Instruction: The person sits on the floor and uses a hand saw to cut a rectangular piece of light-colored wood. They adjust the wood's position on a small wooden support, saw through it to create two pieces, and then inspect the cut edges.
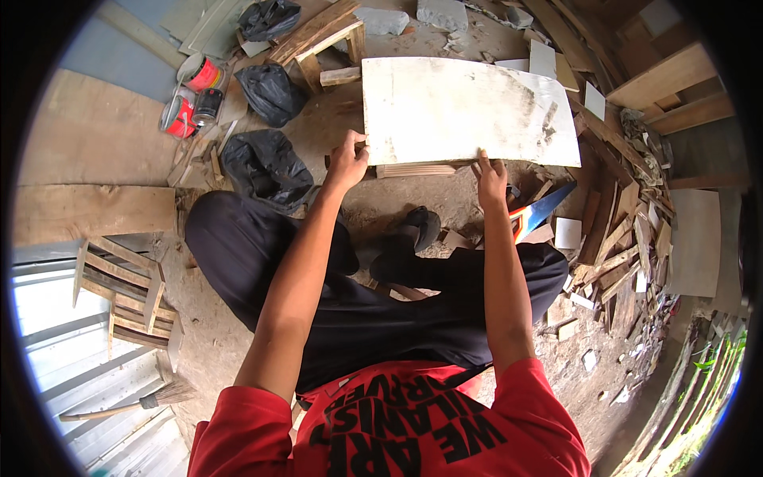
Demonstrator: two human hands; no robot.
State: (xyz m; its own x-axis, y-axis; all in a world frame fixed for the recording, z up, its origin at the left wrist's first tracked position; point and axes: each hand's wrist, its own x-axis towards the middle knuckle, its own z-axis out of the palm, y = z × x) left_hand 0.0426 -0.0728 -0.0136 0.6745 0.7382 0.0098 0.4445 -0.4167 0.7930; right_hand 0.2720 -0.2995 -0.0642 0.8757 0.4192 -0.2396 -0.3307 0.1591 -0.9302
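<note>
A pale, stained wooden board (461, 111) lies in front of me, roughly level. My left hand (348, 163) grips its near left corner, fingers curled round the edge. Along the near edge, right of the middle, my right hand (491, 175) pinches the board with the thumb on top and the fingers underneath. Beneath that edge shows a piece of ribbed wood (417, 169); what else supports the board is hidden. A handsaw (544, 211) with a blue blade and an orange-white handle rests just right of my right forearm.
Scrap wood (620, 254) is heaped along the right side. Black plastic bags (266, 171) and red paint cans (200, 73) stand at the left. A small wooden frame (334, 48) is behind them. Slatted wood (131, 286) and a broom (131, 401) lie at the lower left.
</note>
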